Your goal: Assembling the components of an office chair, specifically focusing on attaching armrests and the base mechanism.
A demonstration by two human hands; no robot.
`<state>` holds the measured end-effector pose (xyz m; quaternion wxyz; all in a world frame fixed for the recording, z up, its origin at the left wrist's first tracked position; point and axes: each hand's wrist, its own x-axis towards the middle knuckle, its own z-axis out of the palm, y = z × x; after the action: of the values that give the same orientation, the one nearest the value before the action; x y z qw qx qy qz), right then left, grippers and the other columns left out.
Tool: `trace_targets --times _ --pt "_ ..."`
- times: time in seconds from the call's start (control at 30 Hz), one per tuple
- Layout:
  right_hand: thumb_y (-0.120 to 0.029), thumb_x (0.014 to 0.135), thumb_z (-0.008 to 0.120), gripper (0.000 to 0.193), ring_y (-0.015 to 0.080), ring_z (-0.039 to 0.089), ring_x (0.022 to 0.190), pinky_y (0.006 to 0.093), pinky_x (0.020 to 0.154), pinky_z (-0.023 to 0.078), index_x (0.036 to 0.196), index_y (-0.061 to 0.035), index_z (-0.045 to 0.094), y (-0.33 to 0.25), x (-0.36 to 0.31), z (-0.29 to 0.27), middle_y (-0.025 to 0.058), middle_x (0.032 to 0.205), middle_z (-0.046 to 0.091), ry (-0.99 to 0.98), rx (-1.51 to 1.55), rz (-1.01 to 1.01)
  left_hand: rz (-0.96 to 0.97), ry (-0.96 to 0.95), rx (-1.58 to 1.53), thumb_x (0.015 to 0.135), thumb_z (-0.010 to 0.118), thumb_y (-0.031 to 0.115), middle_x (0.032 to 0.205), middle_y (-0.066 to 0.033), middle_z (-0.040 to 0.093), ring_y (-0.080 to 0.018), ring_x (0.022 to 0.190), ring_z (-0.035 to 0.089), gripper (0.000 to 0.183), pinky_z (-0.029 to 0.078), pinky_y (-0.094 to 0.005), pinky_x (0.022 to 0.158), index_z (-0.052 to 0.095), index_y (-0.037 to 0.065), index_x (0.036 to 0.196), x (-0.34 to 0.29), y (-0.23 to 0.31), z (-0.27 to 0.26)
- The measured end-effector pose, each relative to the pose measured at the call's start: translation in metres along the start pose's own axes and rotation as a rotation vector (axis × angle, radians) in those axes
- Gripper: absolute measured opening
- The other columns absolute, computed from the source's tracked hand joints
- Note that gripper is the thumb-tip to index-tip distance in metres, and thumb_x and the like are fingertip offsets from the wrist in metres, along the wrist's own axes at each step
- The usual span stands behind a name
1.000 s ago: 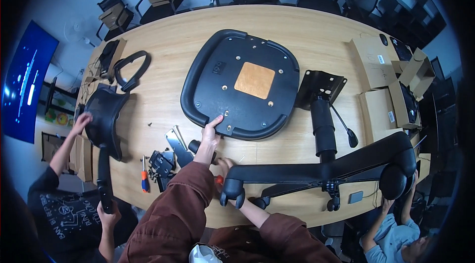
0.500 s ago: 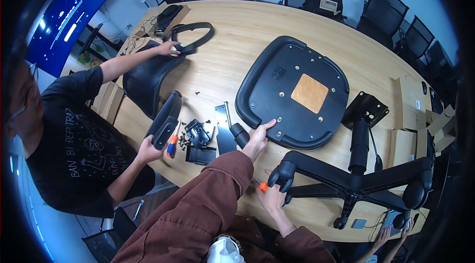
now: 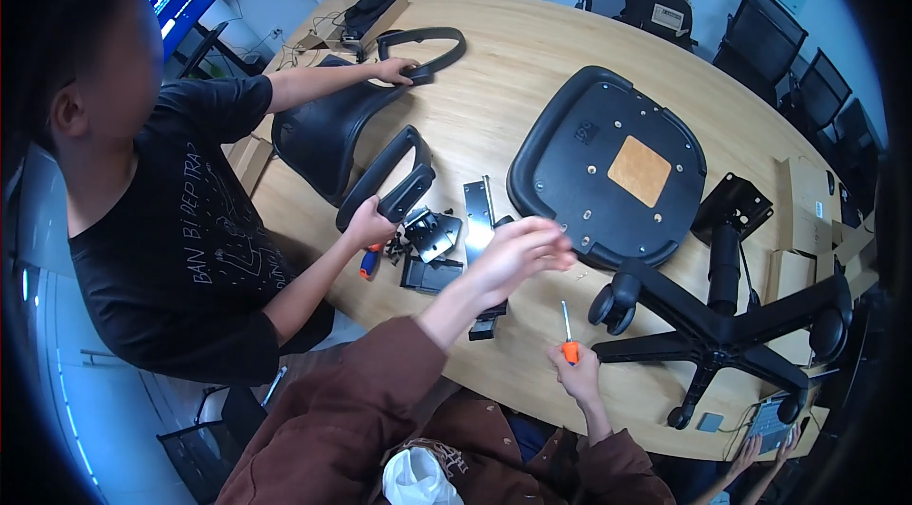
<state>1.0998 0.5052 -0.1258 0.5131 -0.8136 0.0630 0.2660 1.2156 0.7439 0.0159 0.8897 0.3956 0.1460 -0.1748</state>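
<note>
In my right hand (image 3: 578, 376) is a screwdriver (image 3: 570, 351) with an orange handle, its shaft pointing away from me. My left hand (image 3: 522, 258) is raised over the table with its fingers stretched out and nothing seen in it. Just beyond its fingers lies a black chair seat (image 3: 560, 163), underside up, with screw holes and a tan square patch. Partly behind the same hand are a shiny dark metal plate (image 3: 477, 206) and a black part (image 3: 484, 323). A black five-legged chair base (image 3: 722, 339) lies to the right of my right hand, wheels toward me.
At left, a co-worker grips black armrest loops (image 3: 404, 187) beside a black backrest (image 3: 318, 139). A metal bracket (image 3: 432, 234), a black tray (image 3: 429, 274) and another screwdriver (image 3: 370, 263) lie near. Cardboard boxes (image 3: 806, 206) stand at right; another person's hands (image 3: 746, 456) are at a keyboard.
My left hand has lifted off the seat's near edge. My right hand has turned the screwdriver to point away from me. The co-worker's armrest has moved toward the bracket; the whole view has shifted.
</note>
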Motion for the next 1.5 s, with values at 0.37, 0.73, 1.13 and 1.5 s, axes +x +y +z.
trace_targets --times 0.37,0.73,1.13,1.5 --pt "-0.026 0.102 0.057 0.021 0.0147 0.057 0.052 0.0284 0.051 0.047 0.096 -0.0056 0.054 0.016 -0.041 0.018 0.0031 0.066 0.056 -0.087 0.536 0.170 0.221 0.683 -0.650 0.099 0.056 0.025 0.062 0.0026 0.039 -0.0132 0.060 0.040 0.026 0.035 -0.0289 0.060 0.053 0.012 0.077 -0.167 -0.046 -0.157" --pt "-0.035 0.101 0.056 0.030 0.0141 0.054 0.046 0.0290 0.044 0.044 0.099 -0.0049 0.056 0.063 -0.067 0.010 0.0021 0.062 0.052 -0.008 0.547 0.267 0.150 0.690 -0.586 0.098 0.055 0.024 0.061 0.0006 0.044 -0.0157 0.057 0.042 0.026 0.038 -0.0303 0.058 0.052 0.012 0.076 -0.212 -0.079 -0.148" --pt "-0.039 0.099 0.060 0.037 0.0150 0.052 0.042 0.0291 0.042 0.042 0.082 -0.0072 0.053 0.054 -0.076 0.035 0.0023 0.053 0.049 0.157 0.588 0.244 0.073 0.589 -0.503 0.101 0.051 0.026 0.060 0.0009 0.046 -0.0155 0.057 0.046 0.029 0.040 -0.0302 0.057 0.049 0.014 0.075 -0.145 -0.047 -0.173" --pt "-0.031 0.094 0.069 0.033 0.0111 0.049 0.042 0.0273 0.040 0.041 0.078 -0.0079 0.053 0.042 -0.028 0.121 0.0007 0.056 0.050 0.444 0.535 0.328 0.190 0.525 -0.410 0.100 0.055 0.029 0.064 0.0028 0.045 -0.0126 0.056 0.046 0.027 0.040 -0.0284 0.054 0.053 0.014 0.078 -0.063 0.061 -0.257"
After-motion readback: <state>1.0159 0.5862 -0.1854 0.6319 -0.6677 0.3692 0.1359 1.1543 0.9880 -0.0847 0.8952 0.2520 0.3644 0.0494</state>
